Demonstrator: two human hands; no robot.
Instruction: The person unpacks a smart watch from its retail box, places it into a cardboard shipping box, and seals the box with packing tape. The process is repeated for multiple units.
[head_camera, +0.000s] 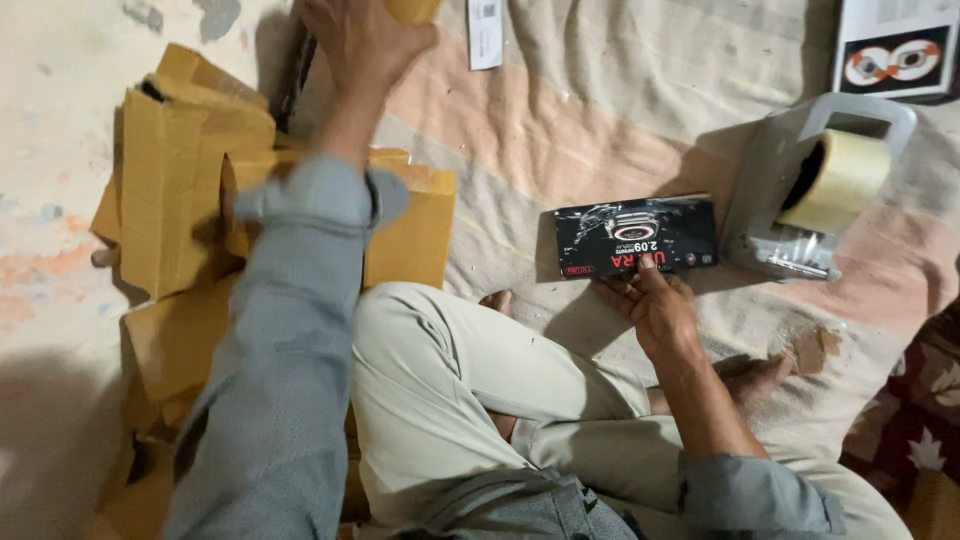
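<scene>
Seated cross-legged on a blanket (620, 90), with a stack of flattened cardboard boxes (180, 200) to the left, partly under the raised left arm. Straight ahead of the knees, a flat product box (635, 237) on the blanket, touched at its near edge by the right hand (655, 310); just right of it, a tape dispenser (815, 185). Farther off, left hand (365, 40) raised at the far edge beside a paper label (485, 32); another printed box (895, 50) at far right.
</scene>
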